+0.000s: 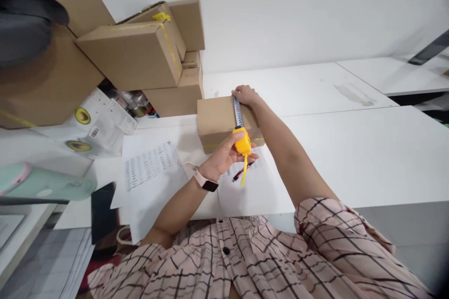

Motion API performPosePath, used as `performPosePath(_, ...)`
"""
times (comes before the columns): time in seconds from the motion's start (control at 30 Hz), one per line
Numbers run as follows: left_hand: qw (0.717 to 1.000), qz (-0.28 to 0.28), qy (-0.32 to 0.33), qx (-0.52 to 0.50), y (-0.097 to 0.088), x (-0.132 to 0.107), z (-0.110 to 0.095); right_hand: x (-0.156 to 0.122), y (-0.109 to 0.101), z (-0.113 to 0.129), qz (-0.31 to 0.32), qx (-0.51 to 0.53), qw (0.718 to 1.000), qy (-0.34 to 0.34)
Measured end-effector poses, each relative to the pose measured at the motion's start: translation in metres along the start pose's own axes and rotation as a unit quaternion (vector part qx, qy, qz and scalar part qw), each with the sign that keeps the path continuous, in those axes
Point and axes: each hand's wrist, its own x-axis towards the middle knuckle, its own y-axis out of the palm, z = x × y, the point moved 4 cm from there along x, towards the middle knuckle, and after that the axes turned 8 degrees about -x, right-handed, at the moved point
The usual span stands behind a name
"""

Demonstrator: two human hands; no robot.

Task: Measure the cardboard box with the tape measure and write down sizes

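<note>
A small cardboard box (214, 119) lies on the white table (351, 149) in front of me. My left hand (224, 156), with a watch on the wrist, is closed around a yellow tape measure case (242, 142) at the box's near edge. The tape blade (237, 112) runs across the top of the box to its far edge. There my right hand (245, 95) presses the blade's end down with closed fingers. A yellow strap hangs from the case.
Printed paper sheets (150, 168) and a red-and-black pen (242, 174) lie under and beside my left arm. Stacked cardboard boxes (140, 51) stand at the back left, with white packages (98, 126) in front. A dark phone (102, 212) rests near the table's front edge.
</note>
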Motion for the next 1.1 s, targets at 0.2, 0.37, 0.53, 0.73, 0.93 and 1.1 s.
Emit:
performPosePath(0.2, 1.000, -0.006, 0.003, -0.006, 0.003, 0.002, 0.018, -0.006, 0.005, -0.009, 0.033, -0.020, 0.999, 0.015)
performPosePath(0.37, 0.999, -0.028, 0.022, -0.028, 0.003, 0.008, 0.021, -0.009, 0.004, -0.008, 0.028, -0.013, 0.999, 0.025)
performPosePath(0.53, 0.999, -0.028, 0.043, -0.014, 0.004, 0.005, 0.014, -0.007, 0.003, -0.002, 0.022, 0.032, 0.999, 0.013)
performPosePath(0.73, 0.970, -0.067, 0.176, 0.155, -0.030, -0.062, -0.011, -0.060, -0.060, -0.036, -0.163, 0.232, 0.959, -0.022)
performPosePath(0.93, 0.912, -0.227, 0.266, 0.217, -0.101, -0.086, -0.019, -0.155, -0.046, -0.088, -0.162, 0.157, 0.971, 0.081)
performPosePath(1.1, 0.920, -0.212, 0.266, 0.197, -0.098, -0.067, -0.040, -0.170, -0.041, -0.057, -0.151, 0.103, 0.983, 0.003)
